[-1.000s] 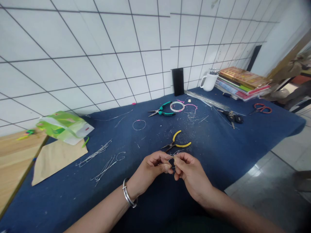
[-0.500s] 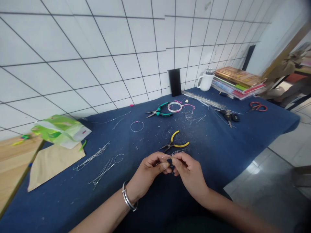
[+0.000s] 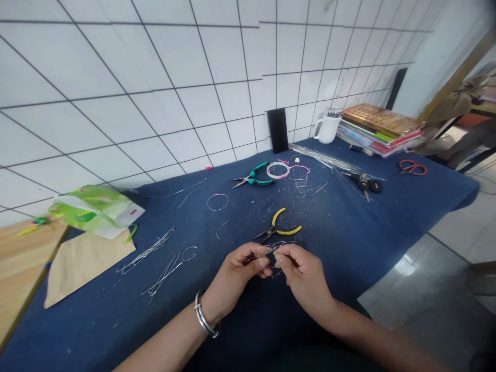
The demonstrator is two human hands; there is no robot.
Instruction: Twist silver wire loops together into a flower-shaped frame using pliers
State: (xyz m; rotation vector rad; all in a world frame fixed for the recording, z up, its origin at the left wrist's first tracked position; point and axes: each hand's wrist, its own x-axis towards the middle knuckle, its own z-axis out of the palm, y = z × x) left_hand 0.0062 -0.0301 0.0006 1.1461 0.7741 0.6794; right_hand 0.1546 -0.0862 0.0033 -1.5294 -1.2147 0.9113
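Note:
My left hand (image 3: 248, 262), with a silver bangle on its wrist, is closed in a pinch on a thin wire ring (image 3: 274, 267). My right hand (image 3: 304, 268) pinches the same ring at its upper right side, fingertips close to those of the left. Fingers cover much of the ring, and its fine detail is too small to make out. Just beyond the hands lie yellow-handled pliers (image 3: 287, 231), spread apart, with a few thin wires beside them. Farther back rests a separate wire ring (image 3: 217, 202) with a small pink part.
Teal-handled pliers (image 3: 260, 181), a wire coil (image 3: 278, 170) and wire scraps lie toward the wall. Bent wires (image 3: 170, 271) and a green-white bag (image 3: 96, 209) are on the left. At right are a white mug (image 3: 327, 129), stacked books (image 3: 382, 126) and red-handled scissors (image 3: 413, 167).
My fingertips have parted slightly, with the right hand shifting a little to the right. More of the wire ring shows between them. The tools on the table have stayed put.

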